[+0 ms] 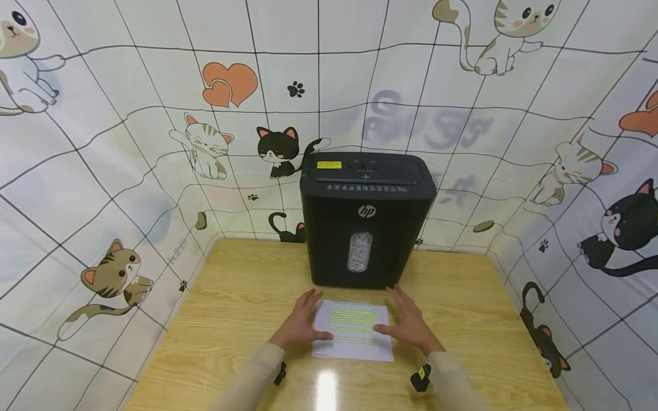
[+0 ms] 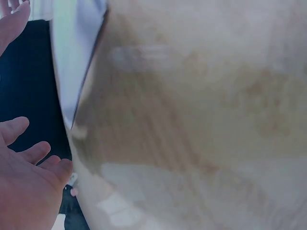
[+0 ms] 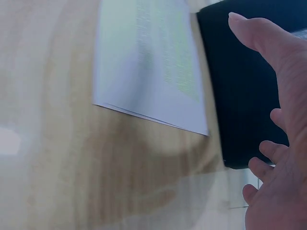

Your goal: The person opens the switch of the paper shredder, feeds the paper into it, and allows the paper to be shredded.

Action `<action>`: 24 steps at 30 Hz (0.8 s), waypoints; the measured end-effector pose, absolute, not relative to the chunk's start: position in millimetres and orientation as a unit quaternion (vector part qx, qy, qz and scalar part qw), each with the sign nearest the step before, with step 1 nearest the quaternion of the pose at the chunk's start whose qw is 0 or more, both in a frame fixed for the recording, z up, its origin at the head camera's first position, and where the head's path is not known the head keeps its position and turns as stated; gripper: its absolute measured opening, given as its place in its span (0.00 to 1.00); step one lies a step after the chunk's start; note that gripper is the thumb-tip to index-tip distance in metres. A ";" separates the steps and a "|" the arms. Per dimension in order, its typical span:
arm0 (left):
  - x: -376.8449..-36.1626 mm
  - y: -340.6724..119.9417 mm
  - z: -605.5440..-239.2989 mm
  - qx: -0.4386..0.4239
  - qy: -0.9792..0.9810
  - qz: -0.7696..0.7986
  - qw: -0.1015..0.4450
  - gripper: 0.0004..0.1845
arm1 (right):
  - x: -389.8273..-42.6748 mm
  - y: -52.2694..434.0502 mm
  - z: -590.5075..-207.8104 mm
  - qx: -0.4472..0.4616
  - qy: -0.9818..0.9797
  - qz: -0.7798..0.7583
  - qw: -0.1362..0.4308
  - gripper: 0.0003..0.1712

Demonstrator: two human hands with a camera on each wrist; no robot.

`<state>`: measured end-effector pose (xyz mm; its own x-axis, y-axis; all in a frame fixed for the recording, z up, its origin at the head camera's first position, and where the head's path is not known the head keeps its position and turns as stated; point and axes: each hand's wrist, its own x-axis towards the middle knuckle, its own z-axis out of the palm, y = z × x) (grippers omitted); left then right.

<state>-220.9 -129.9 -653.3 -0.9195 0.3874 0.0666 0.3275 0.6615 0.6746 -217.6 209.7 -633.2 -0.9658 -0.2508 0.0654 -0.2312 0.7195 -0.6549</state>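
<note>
A sheet of paper (image 1: 354,348) with printed lines marked in yellow lies on the table in front of the black HP paper shredder (image 1: 334,245). In the right wrist view a second edge shows under the paper (image 3: 129,91), so there seem to be at least two layers. My left hand (image 1: 302,323) is at the paper's left side, its thumb over the edge in the head view. At the right side is my right hand (image 1: 410,324), fingers spread and thumb toward the sheet. Neither hand grips anything; whether they touch the paper cannot be told.
Behind the paper the shredder stands upright near the back wall, a slot on its top and shreds behind its front window (image 1: 360,252). A cat-patterned white cloth (image 1: 231,142) surrounds the wooden table (image 1: 247,279) at the back and sides. Both wrists wear small black devices (image 1: 420,379).
</note>
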 end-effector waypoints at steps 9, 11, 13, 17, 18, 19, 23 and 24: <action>-212.0 -117.9 -664.6 0.238 0.921 0.304 0.057 0.62 | -205.2 195.2 -649.3 -0.167 0.931 -0.324 0.020 0.65; -211.0 -116.2 -667.0 0.242 0.925 0.287 0.055 0.62 | -203.2 192.7 -652.9 -0.179 0.931 -0.317 0.012 0.65; -209.9 -114.3 -667.8 0.245 0.928 0.276 0.052 0.62 | -201.8 191.7 -657.4 -0.186 0.932 -0.311 0.007 0.65; -208.0 -111.6 -666.3 0.242 0.933 0.261 0.053 0.62 | -201.5 192.3 -667.3 -0.180 0.938 -0.294 0.021 0.67; -207.7 -111.2 -665.2 0.240 0.933 0.262 0.056 0.62 | -201.8 192.3 -669.3 -0.178 0.939 -0.292 0.022 0.67; -207.6 -111.0 -664.3 0.238 0.934 0.262 0.058 0.61 | -202.1 192.3 -670.5 -0.174 0.941 -0.290 0.026 0.67; -208.4 -111.2 -662.6 0.233 0.936 0.258 0.062 0.60 | -202.9 190.4 -671.2 -0.168 0.940 -0.295 0.033 0.67; -208.7 -111.4 -662.7 0.231 0.936 0.257 0.062 0.59 | -202.9 189.8 -670.7 -0.168 0.940 -0.295 0.033 0.67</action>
<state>-208.7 -111.4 -662.7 -0.8853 0.4650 0.0020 0.4011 0.7615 0.5092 -202.9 189.8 -670.7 -0.9416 -0.3346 0.0366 -0.2955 0.7697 -0.5659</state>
